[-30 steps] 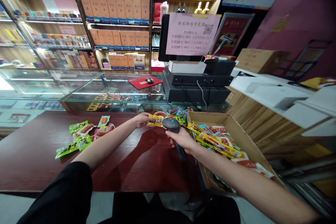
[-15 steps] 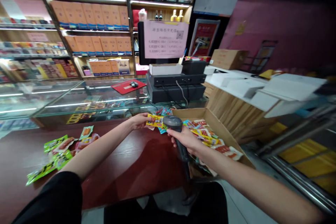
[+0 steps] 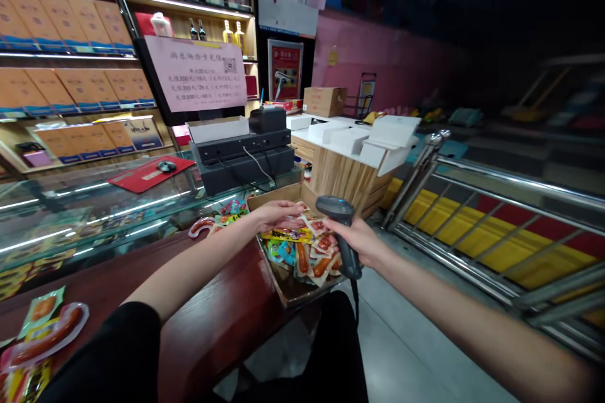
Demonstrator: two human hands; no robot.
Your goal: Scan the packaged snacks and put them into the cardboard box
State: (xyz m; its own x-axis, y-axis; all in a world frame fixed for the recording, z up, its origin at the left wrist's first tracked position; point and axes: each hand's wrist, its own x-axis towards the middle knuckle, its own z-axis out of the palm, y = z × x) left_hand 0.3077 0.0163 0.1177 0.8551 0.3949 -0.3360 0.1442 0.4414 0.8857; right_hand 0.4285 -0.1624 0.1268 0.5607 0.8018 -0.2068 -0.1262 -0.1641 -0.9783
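Note:
My right hand is wrapped around the handle of a dark grey barcode scanner, held upright at the box's right side with its cable hanging down. My left hand reaches over the cardboard box, fingers stretched out among packaged snacks, and I see nothing gripped in it. Inside the box lie wrapped sausages, a long yellow packet and blue packets. Near my left forearm, a curved sausage pack and other small packets rest at the counter's back.
More sausage packs lie on the brown counter at left. Behind are a glass display case, a red mouse pad and a black cash drawer. A metal railing stands at right.
The view has swung right. My left hand has let go of the yellow packet and moved over the box. My right hand still holds the scanner, now farther from my left hand.

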